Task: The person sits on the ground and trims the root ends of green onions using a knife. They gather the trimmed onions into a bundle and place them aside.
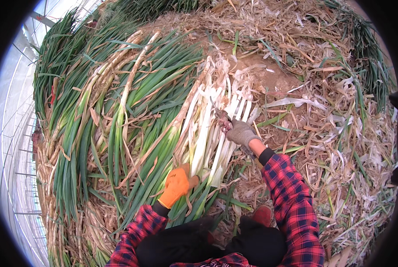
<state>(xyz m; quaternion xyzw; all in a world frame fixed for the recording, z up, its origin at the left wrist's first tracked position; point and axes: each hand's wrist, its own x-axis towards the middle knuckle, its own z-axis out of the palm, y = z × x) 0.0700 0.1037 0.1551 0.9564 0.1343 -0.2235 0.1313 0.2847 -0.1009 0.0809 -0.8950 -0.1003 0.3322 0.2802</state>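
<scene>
A row of peeled white leeks or large green onions [203,133] lies before me, roots pointing away and green leaves towards my lower left. My left hand [176,183], in an orange glove, rests at the lower part of the white stalks; its fingers are partly hidden among them, so its hold is unclear. My right hand [240,132], in a grey-brown knit glove, is over the stalks nearer the roots and grips a small tool with a thin curved metal tip [214,102] and a reddish wrapped part. Unpeeled stalks [129,86] with soil on them lie to the left.
Piles of green leaves [60,63] rise at the upper left, and another bundle [372,63] lies at the far right. Dry husks and peeled skins [339,140] cover the ground on the right. Bare soil [275,78] shows beyond the roots. Translucent sheeting [13,133] stands at the left.
</scene>
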